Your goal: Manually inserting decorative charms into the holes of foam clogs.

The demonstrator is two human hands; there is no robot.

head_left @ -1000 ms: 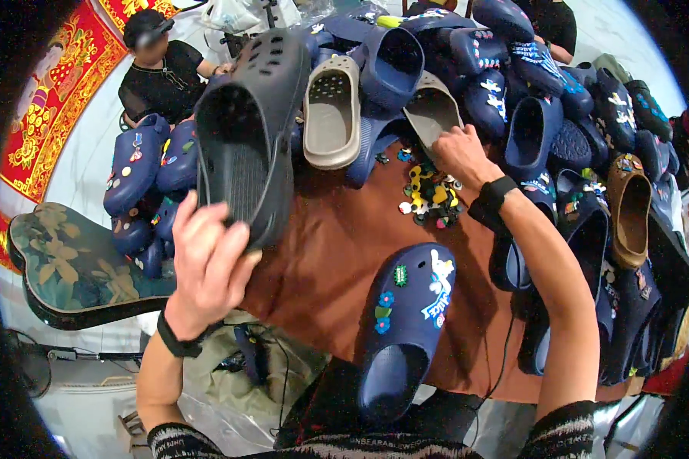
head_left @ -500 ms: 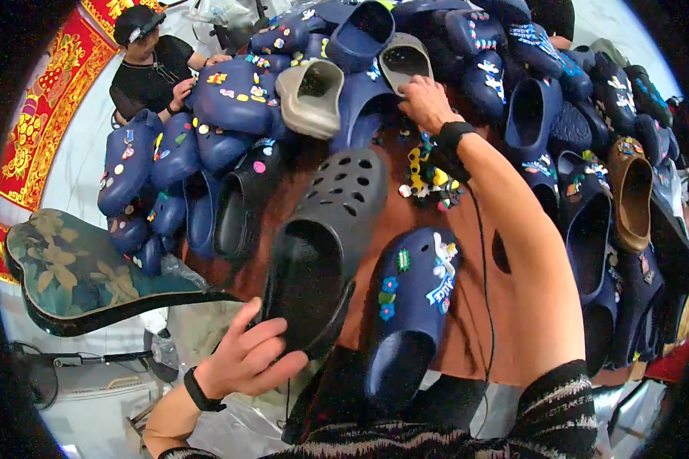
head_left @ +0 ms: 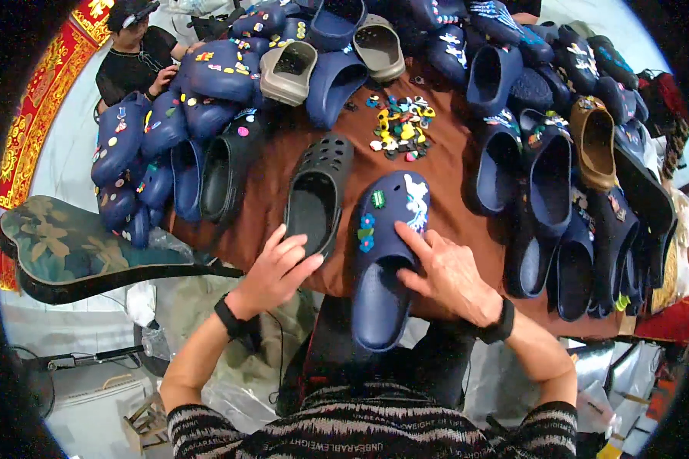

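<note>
A dark grey clog (head_left: 323,168) with holes in its toe lies toe-away on the brown cloth. My left hand (head_left: 277,275) is closed on its heel, fingers over the rim of the foot opening. To its right lies a navy clog (head_left: 381,229) with flower, green and white figure charms, its heel past the cloth's near edge. My right hand (head_left: 452,271) lies on that clog's right side, index finger stretched to the charms and thumb apart near the opening. Beyond both clogs is a pile of small colourful charms (head_left: 403,128).
Decorated navy clogs (head_left: 220,70) are heaped at the far left, and more dark clogs (head_left: 550,176) line the right. Two grey-beige clogs (head_left: 379,50) and a brown clog (head_left: 594,145) lie among them. A patterned padded seat (head_left: 92,241) is at left; another person (head_left: 134,61) works behind.
My right hand has come back from a grey-beige clog at the far side to the navy clog. The dark grey clog has moved lower and away, with my left hand still at its heel. The view has shifted.
</note>
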